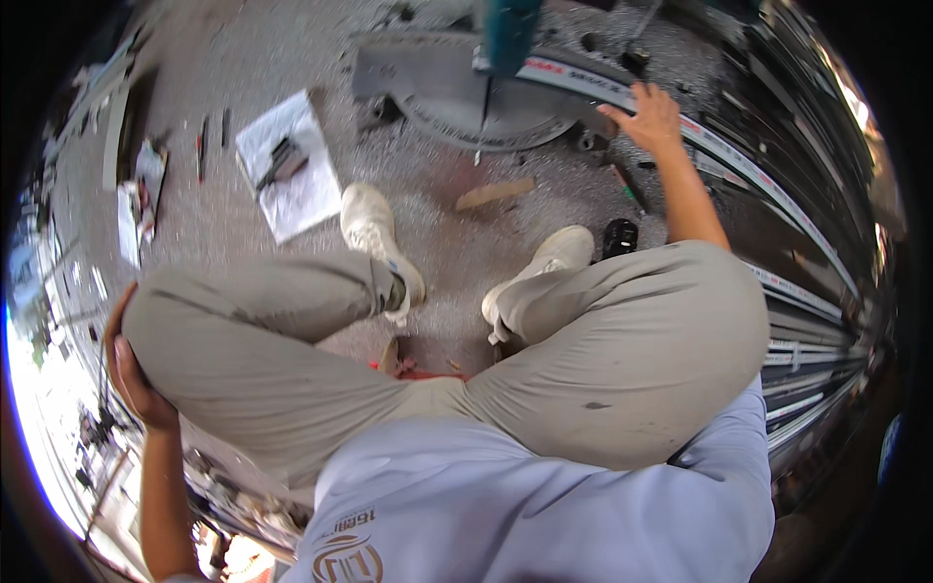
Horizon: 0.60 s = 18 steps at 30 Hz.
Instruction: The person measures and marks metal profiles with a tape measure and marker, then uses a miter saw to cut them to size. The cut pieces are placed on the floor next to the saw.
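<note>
My right hand [651,119] is laid over a long metal profile [731,154] wrapped in printed film, its thumb on the near side and its fingers over the top. The profile's left end lies on the grey base [428,83] of a mitre saw, under the teal saw head [507,37]. A dark slot runs down the base below the head. My left hand [139,374] rests on the outside of my left knee, fingers stretched along the trousers, holding nothing.
Long profiles [802,355] are stacked on the right. A paper sheet [290,199] bearing a dark tool [282,162] lies left of my shoes. Near my right shoe are a wood offcut [496,193] and a black round object [620,237]. A red pen-like stick [200,151] lies farther left.
</note>
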Tool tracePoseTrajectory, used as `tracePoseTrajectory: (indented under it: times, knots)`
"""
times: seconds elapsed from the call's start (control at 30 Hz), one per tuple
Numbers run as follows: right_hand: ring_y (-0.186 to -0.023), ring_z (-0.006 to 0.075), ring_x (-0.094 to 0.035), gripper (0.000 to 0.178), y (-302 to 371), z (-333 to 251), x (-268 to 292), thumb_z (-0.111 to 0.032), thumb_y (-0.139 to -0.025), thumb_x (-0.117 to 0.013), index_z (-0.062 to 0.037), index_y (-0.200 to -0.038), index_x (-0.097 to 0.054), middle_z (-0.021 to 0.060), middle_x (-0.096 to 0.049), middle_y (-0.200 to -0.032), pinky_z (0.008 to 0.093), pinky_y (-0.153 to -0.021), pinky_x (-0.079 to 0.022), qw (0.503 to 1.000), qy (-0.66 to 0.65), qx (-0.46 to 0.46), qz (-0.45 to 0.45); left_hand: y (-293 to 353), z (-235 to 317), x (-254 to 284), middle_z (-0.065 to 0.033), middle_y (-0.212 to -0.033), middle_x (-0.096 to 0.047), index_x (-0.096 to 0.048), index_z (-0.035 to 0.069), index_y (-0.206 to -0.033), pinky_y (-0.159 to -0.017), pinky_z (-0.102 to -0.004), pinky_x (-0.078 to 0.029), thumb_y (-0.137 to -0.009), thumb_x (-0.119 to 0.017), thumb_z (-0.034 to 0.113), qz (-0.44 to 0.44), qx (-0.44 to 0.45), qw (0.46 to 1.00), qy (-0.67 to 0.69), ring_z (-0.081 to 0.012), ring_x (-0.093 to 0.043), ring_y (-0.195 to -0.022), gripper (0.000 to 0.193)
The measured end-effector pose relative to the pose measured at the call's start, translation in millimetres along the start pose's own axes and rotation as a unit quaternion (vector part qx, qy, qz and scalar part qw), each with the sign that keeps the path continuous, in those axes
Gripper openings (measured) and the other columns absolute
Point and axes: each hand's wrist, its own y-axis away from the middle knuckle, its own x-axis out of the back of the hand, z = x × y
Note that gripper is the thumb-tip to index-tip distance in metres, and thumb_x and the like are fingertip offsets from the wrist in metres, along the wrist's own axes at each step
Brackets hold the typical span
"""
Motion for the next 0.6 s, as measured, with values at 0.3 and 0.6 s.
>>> tracePoseTrajectory:
  times: [0.3,0.6]
  knots:
    - [-0.122,0.0421,-0.059,0.104,-10.3,-0.5,-7.7,-0.087,-0.084,-0.054,-0.0038,-0.146,-0.054,0.0240,-0.062,-0.130,0.0528,-0.102,-0.047,0.998,0.028,0.037,-0.029,14.8,-9.2,3.9,-0.0228,-0.150,-0.053,-0.051,-0.008,-0.144,-0.120,-0.0432,-0.036,-0.105,-0.026,0.027,0.009,0.028,1.000,0.008,-0.0315,-0.052,-0.139,0.058]
    - [-0.118,0.0467,-0.057,0.083,-7.0,9.2,-15.4,-0.070,-0.092,-0.062,0.0039,-0.129,-0.056,0.0256,-0.061,-0.122,0.0584,-0.101,-0.042,0.992,-0.034,0.115,0.034,-0.7,-11.0,6.2,-0.0248,-0.148,-0.054,-0.051,-0.007,-0.144,-0.118,-0.0426,-0.038,-0.103,-0.029,0.030,-0.020,0.011,0.999,-0.027,-0.0323,-0.053,-0.138,0.059]
